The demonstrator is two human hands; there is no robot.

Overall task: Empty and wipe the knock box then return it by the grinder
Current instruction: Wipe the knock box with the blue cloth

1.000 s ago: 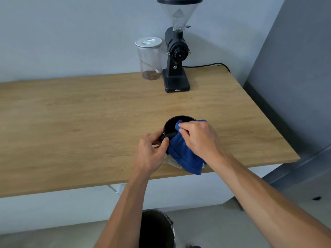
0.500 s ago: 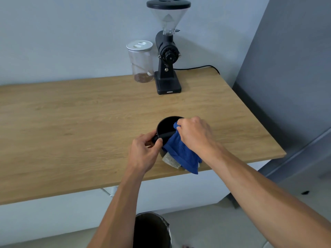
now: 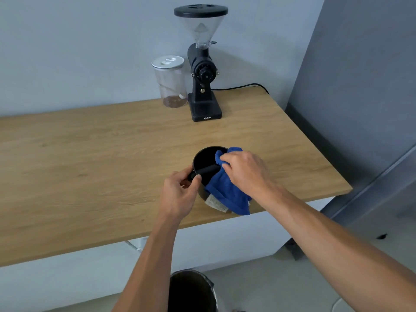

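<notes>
The knock box, a stiff, light-looking black cup, sits on the table well in front of the grinder. The left hand pinches its bar end; the right hand clamps a soft blue cloth over the rim, the best hold.

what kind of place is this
Probably a small home or office coffee corner: an electric coffee grinder and a lidded jar stand on a plain wooden counter, and a knock box is being wiped.
</notes>
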